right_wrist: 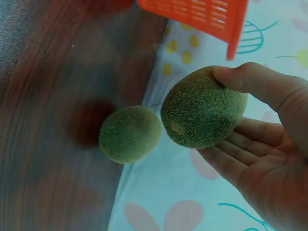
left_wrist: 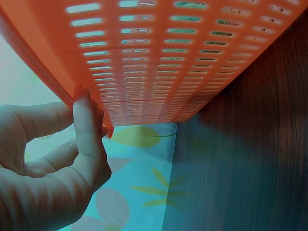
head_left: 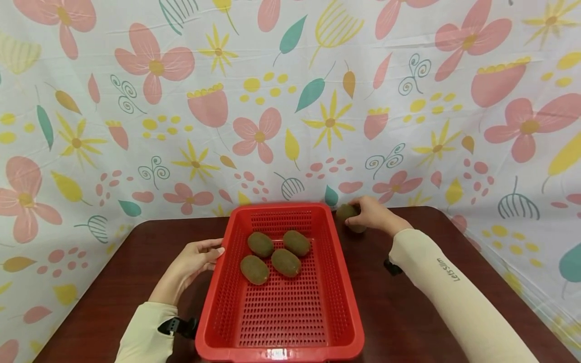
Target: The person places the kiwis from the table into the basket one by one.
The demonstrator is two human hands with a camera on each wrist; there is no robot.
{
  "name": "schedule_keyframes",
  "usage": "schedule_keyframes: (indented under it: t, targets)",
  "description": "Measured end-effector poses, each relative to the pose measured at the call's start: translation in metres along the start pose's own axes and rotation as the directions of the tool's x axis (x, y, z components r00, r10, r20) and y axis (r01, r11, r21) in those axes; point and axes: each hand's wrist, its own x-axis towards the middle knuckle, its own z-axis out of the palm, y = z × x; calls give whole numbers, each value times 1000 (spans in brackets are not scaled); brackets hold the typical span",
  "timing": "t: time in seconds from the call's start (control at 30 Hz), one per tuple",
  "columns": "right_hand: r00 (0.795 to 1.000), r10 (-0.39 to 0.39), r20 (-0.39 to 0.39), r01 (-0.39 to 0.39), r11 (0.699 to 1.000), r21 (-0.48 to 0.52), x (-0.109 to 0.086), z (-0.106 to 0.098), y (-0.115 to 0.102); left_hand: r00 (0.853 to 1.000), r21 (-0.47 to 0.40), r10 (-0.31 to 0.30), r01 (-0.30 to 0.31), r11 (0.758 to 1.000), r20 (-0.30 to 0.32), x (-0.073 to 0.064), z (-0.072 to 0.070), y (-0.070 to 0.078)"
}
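Note:
A red plastic basket (head_left: 336, 302) with perforated walls stands mid-table, and several brown kiwis (head_left: 286, 262) lie inside toward its far half. My left hand (head_left: 196, 263) pinches the basket's left rim between thumb and fingers; the left wrist view shows the fingers (left_wrist: 89, 139) at that rim from below. Beyond the basket's right side, my right hand (head_left: 373, 216) holds a fuzzy kiwi (right_wrist: 204, 108) between thumb and fingers. Another kiwi (right_wrist: 130, 134) rests on the table just below the held one; in the head view it is partly hidden.
Dark reddish-brown wood makes up the table (head_left: 399, 312), which reaches back to a white cloth (head_left: 290, 101) printed with flowers and leaves. The basket's right wall rises between my right hand and the kiwis inside. Black straps sit at both wrists.

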Motion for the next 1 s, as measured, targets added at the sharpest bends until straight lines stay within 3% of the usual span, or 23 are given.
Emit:
schedule_keyframes:
  t: [0.37, 0.63, 1.0]
  targets:
    - [999, -10, -35, 10, 1000, 10, 3, -16, -16, 1000, 9, 4, -4, 1000, 2, -1, 1, 0]
    - [995, -70, -75, 70, 998, -2, 9, -24, -35, 1000, 5, -10, 10, 1000, -4, -1, 1, 1]
    - [995, -32, -95, 27, 998, -48, 19, -24, -63, 1000, 4, -15, 15, 1000, 0, 0, 0, 1]
